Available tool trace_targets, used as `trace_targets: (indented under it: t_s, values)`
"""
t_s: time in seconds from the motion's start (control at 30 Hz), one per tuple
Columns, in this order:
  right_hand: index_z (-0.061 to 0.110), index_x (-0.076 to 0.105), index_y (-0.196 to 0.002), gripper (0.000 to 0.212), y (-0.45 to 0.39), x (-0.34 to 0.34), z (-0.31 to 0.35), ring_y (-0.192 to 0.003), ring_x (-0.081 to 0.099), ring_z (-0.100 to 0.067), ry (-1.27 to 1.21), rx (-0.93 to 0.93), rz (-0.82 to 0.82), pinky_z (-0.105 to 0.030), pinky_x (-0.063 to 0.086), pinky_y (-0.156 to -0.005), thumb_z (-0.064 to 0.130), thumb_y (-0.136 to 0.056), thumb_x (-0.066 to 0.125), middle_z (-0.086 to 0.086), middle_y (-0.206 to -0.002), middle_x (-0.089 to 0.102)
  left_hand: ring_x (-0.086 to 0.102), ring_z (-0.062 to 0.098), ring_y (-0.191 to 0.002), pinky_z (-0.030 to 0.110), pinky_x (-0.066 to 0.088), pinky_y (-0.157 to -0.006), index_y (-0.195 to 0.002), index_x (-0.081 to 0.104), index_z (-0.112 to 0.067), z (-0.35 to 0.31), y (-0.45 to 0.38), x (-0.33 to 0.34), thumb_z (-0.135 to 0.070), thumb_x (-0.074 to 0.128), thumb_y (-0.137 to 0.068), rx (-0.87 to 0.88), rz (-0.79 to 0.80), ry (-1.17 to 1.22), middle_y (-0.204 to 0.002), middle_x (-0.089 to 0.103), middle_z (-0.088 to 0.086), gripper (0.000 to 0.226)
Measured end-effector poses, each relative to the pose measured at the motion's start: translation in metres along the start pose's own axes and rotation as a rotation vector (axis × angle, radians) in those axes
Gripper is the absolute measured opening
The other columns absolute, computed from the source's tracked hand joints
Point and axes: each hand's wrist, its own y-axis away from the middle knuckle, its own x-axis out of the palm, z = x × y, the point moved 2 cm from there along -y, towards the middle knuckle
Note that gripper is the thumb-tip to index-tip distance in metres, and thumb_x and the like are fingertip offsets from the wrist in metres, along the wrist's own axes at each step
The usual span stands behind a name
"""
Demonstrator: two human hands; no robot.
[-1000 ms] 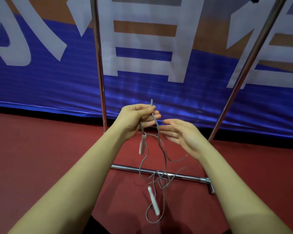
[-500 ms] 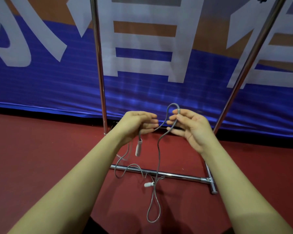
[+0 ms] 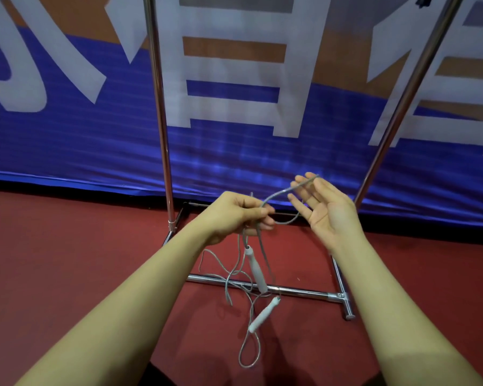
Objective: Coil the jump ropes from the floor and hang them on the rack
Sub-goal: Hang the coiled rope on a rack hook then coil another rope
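1. The lowest loop (image 3: 248,355) dangles near the floor (image 3: 67,274); it could snag.
2. The handles (image 3: 255,270) swing loose over the rack (image 3: 290,291) base bar and may tangle.
3. My left hand (image 3: 234,215) pinches the rope (image 3: 276,195); my right hand (image 3: 322,210) is spread open, the rope only draped over its fingers, so the coil may slip off.

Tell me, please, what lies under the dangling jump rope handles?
Under the handles runs the rack's chrome base bar on the red floor, with slack cord loops below. What the forearms cover cannot be seen.
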Motion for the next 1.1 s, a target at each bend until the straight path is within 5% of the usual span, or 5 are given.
trace_targets:
  t_s: [0.23, 0.33, 0.43, 0.73, 1.1]
  values:
    - [0.014, 0.064, -0.097, 0.017, 0.004, -0.002, -0.028, -0.087, 0.065, -0.011, 0.616, 0.253, 0.18, -0.03, 0.046, -0.089, 0.014, -0.096, 0.047, 0.0, -0.09, 0.072, 0.072, 0.016, -0.069, 0.025, 0.058, -0.06, -0.095, 0.063, -0.005, -0.023, 0.0, -0.021, -0.005, 0.05, -0.094, 0.103, -0.181, 0.387, -0.071, 0.072, 0.007, 0.012]
    - [0.018, 0.064, -0.106, 0.017, 0.012, 0.009, -0.038, -0.083, 0.06, 0.004, 0.811, 0.256, 0.32, -0.015, 0.04, -0.073, 0.014, -0.094, 0.053, 0.002, -0.1, 0.07, 0.072, 0.017, -0.071, 0.026, 0.059, -0.061, -0.097, 0.062, -0.004, -0.025, 0.001, -0.027, -0.004, 0.05, -0.095, 0.127, -0.233, 0.458, -0.074, 0.073, 0.008, 0.013]
    - [0.013, 0.065, -0.103, 0.018, 0.015, 0.017, -0.04, -0.068, 0.058, 0.013, 0.87, 0.161, 0.375, -0.003, 0.039, -0.061, 0.003, -0.088, 0.06, 0.008, -0.083, 0.068, 0.072, 0.018, -0.073, 0.027, 0.058, -0.06, -0.097, 0.062, -0.005, -0.023, 0.001, -0.031, -0.004, 0.05, -0.095, 0.137, -0.273, 0.486, -0.075, 0.073, 0.008, 0.012]
    - [0.014, 0.064, -0.087, 0.017, 0.012, 0.019, -0.025, -0.071, 0.07, -0.01, 0.608, 0.068, 0.222, -0.025, 0.056, -0.068, 0.002, -0.093, 0.052, 0.002, -0.07, 0.071, 0.072, 0.02, -0.077, 0.03, 0.059, -0.07, -0.095, 0.063, -0.002, -0.015, -0.003, -0.036, -0.028, 0.05, -0.097, 0.016, -0.259, 0.378, -0.085, 0.07, 0.013, 0.029]
    - [0.007, 0.059, -0.092, 0.016, 0.009, 0.013, -0.004, -0.077, 0.072, -0.017, 0.1, -0.002, 0.044, -0.027, 0.058, -0.065, -0.001, -0.095, 0.045, -0.003, -0.074, 0.072, 0.056, 0.02, -0.094, 0.023, 0.046, -0.086, -0.099, 0.068, -0.009, 0.004, 0.001, -0.007, -0.013, 0.055, -0.094, -0.081, 0.068, -0.009, -0.095, 0.072, 0.007, 0.015]
